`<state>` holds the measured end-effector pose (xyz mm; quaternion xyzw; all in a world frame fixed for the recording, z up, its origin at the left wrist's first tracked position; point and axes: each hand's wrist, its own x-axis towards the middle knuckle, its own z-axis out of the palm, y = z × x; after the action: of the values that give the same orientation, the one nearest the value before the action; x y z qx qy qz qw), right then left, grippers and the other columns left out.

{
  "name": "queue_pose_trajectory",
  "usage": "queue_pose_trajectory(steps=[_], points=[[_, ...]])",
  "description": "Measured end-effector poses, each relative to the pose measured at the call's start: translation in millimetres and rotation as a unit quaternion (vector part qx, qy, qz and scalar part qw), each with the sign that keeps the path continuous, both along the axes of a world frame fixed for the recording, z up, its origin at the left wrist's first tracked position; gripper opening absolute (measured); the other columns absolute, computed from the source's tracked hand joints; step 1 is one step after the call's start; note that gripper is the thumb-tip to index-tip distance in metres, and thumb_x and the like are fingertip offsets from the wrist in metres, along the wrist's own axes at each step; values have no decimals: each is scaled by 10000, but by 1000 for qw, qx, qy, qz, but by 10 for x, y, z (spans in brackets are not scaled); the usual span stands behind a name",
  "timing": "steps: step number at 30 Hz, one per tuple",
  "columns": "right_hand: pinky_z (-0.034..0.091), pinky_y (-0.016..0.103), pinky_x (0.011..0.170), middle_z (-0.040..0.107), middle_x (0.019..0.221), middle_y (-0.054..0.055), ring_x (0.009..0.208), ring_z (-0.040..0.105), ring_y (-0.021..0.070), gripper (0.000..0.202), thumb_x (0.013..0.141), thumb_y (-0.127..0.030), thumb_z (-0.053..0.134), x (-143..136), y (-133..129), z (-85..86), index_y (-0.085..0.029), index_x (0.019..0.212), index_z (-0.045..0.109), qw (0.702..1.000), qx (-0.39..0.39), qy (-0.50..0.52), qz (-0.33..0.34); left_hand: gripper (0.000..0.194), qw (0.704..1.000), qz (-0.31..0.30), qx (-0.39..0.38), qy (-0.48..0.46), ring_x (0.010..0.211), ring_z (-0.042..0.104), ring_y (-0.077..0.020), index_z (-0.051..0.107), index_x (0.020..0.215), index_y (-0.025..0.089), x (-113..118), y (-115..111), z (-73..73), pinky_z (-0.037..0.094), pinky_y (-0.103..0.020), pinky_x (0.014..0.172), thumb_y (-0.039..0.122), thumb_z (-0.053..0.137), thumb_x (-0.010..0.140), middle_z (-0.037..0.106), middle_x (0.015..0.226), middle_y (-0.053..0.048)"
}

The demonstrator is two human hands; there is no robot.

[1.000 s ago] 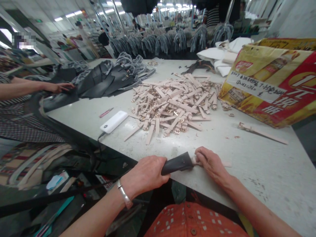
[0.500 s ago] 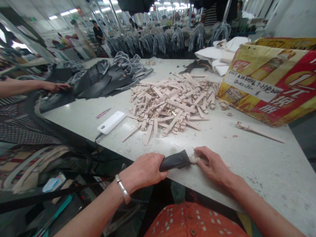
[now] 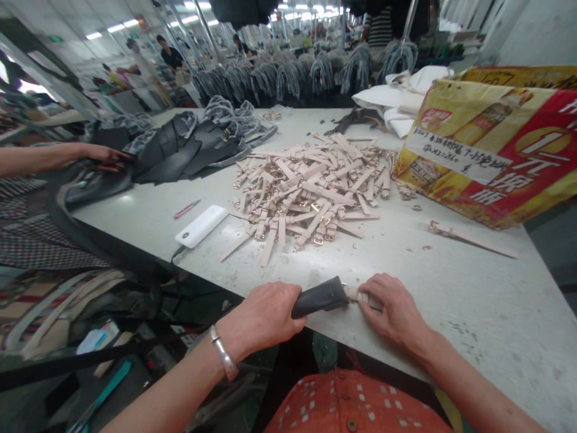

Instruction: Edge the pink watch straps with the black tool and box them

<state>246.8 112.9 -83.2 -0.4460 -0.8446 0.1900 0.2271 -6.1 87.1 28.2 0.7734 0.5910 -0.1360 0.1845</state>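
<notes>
My left hand (image 3: 265,313) is wrapped round a black leather piece (image 3: 321,298), whose wider end points right. My right hand (image 3: 394,307) pinches a beige buckle strap (image 3: 359,295) near the table's front edge. The strap's metal end meets the wide end of the black piece; whether the two are joined I cannot make out. Beyond my hands lies a heap of beige buckle straps (image 3: 306,192) with gold-coloured buckles. One single beige strap (image 3: 473,238) lies apart on the right.
A yellow and red carton (image 3: 487,144) stands at the right. Left of the heap are a white power bank (image 3: 202,226) with a cable and a small pink tool (image 3: 186,209). Black leather pieces (image 3: 180,147) are piled at the left, where another person's hand (image 3: 106,157) rests.
My right hand has shifted slightly, and more of the beige strap shows between its fingers and the black piece. At the left the other person's hand has moved a little on the black leather.
</notes>
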Motion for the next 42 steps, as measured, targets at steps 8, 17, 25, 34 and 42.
queue_pose_trajectory(steps=[8,17,25,34,42], points=[[416,327,726,624,828,49,786,553,192,153,787,-182,561,14,53,-21,-215,878,679,998,-37,47,15,259,1000,10,1,-17,752,647,-227,598,844,212,-9,-12,-79,446,-287,636,440,491,785,667,779,-53],[417,294,702,647,809,35,757,575,178,185,784,-184,577,11,74,54,-253,862,729,996,-85,28,-1,254,999,34,-15,-22,752,642,-218,603,837,212,-52,50,-49,452,-284,649,430,494,768,671,789,-53],[361,270,617,643,739,13,677,563,159,162,783,-183,561,-90,81,104,-234,706,694,997,-55,-36,-46,273,997,46,-44,-33,752,651,-208,620,850,199,21,60,-12,465,-266,647,432,516,752,683,804,-58],[352,283,602,536,736,31,638,501,164,165,882,-220,418,-114,26,-35,-202,752,518,992,31,-25,-121,280,997,52,-39,-31,756,652,-205,626,847,193,25,62,-19,461,-260,639,436,523,752,690,824,-64],[440,304,674,619,797,29,729,571,180,166,884,-330,474,79,-31,8,-203,870,579,981,-83,128,-118,296,997,54,-41,-46,748,650,-204,626,851,194,12,51,-36,455,-259,623,449,509,757,691,816,-60]])
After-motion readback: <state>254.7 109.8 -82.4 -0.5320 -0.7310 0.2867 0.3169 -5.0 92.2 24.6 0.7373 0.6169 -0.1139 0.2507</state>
